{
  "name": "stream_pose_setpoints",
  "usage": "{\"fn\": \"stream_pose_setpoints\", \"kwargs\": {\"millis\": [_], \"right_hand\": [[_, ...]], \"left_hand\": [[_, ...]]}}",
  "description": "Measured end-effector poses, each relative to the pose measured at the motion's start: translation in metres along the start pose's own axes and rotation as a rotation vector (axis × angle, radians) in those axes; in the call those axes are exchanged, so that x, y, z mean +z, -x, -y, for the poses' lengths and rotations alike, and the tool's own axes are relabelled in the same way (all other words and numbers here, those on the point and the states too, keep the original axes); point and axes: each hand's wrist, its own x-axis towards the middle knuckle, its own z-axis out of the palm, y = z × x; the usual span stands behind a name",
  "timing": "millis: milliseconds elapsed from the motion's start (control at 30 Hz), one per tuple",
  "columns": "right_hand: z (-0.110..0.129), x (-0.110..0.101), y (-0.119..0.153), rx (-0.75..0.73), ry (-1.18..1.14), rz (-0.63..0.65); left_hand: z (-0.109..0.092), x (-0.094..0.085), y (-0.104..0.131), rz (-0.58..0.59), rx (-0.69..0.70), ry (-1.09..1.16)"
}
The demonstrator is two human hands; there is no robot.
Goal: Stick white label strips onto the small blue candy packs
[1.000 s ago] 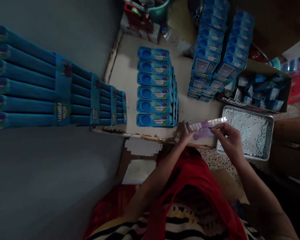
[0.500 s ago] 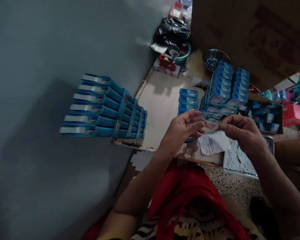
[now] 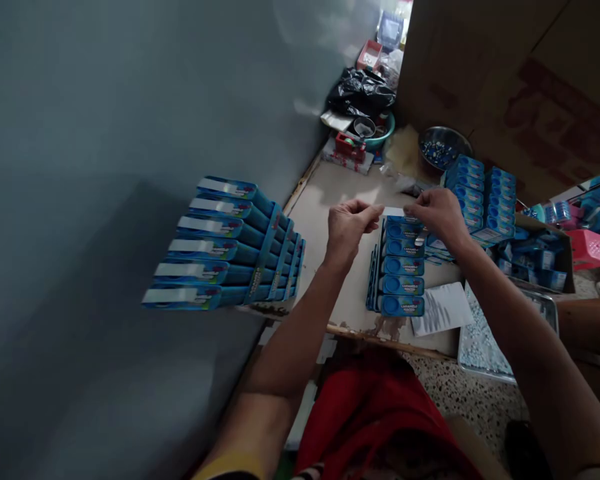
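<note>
A short white strip (image 3: 394, 211) is stretched between my two hands, over the far end of a row of blue printed boxes (image 3: 403, 267). My left hand (image 3: 347, 227) pinches the strip's left end between thumb and finger. At the other end, the fingers of my right hand (image 3: 437, 212) pinch it as well. A small silvery piece (image 3: 420, 238) shows under my right hand; what it is, I cannot make out. To the left, a tall banded stack of blue boxes (image 3: 230, 247) stands by the wall, with white strips across the box ends.
Further stacks of blue boxes (image 3: 480, 193) stand at the right, beside a carton of loose boxes (image 3: 535, 260). A marked paper (image 3: 443, 308) and a tray of pale beads (image 3: 485, 353) lie near the table edge. A tape dispenser (image 3: 350, 147) and a metal bowl (image 3: 445, 147) are farther back.
Both hands have moved away from me to the far end of the box row, uncovering the nearer boxes. The white strip now spans the gap between them. The view has shifted slightly.
</note>
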Motion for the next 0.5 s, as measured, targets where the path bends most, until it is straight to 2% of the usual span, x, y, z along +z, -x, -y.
{"fn": "stream_pose_setpoints", "kwargs": {"millis": [100,300,400,500], "right_hand": [[-0.002,0.000,-0.002,-0.002,0.008,0.017],[-0.009,0.008,-0.003,0.010,0.005,0.044],[-0.010,0.011,-0.006,0.022,0.025,0.050],[-0.014,0.012,-0.008,0.053,0.049,0.062]], "left_hand": [[0.004,-0.003,-0.007,0.043,-0.063,0.035],[0.010,-0.002,-0.011,0.052,-0.136,0.068],[0.019,-0.003,-0.016,0.054,-0.163,0.078],[0.033,-0.005,-0.020,0.108,-0.232,0.107]]}}
